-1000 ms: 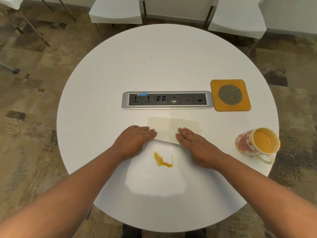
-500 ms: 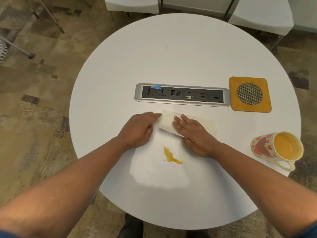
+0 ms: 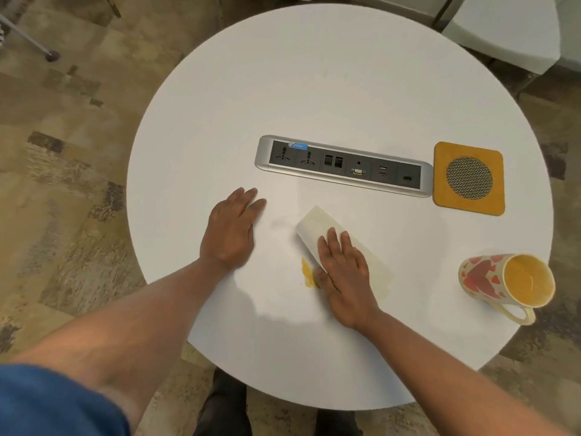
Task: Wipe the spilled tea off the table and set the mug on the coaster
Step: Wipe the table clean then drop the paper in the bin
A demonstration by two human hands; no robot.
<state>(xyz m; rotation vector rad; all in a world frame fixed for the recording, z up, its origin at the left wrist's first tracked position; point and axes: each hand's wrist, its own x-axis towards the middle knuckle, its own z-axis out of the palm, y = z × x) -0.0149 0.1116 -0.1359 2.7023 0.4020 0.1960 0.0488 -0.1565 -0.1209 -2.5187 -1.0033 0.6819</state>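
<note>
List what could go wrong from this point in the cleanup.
1. The right hand presses the paper towel flat at the edge of the tea spill; a fast swipe may smear it across the table.
2. The mug lies on its side near the table's rim, so a bump could roll it off.
3. The power strip sits just beyond the spill, so tea pushed forward may reach the sockets.

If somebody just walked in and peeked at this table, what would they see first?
Probably the orange tea spill near the front of the round white table, with the right hand pressing a paper towel flat at its edge. Next, the heart-patterned mug tipped on its side at the right edge, and the orange coaster behind it.
</note>
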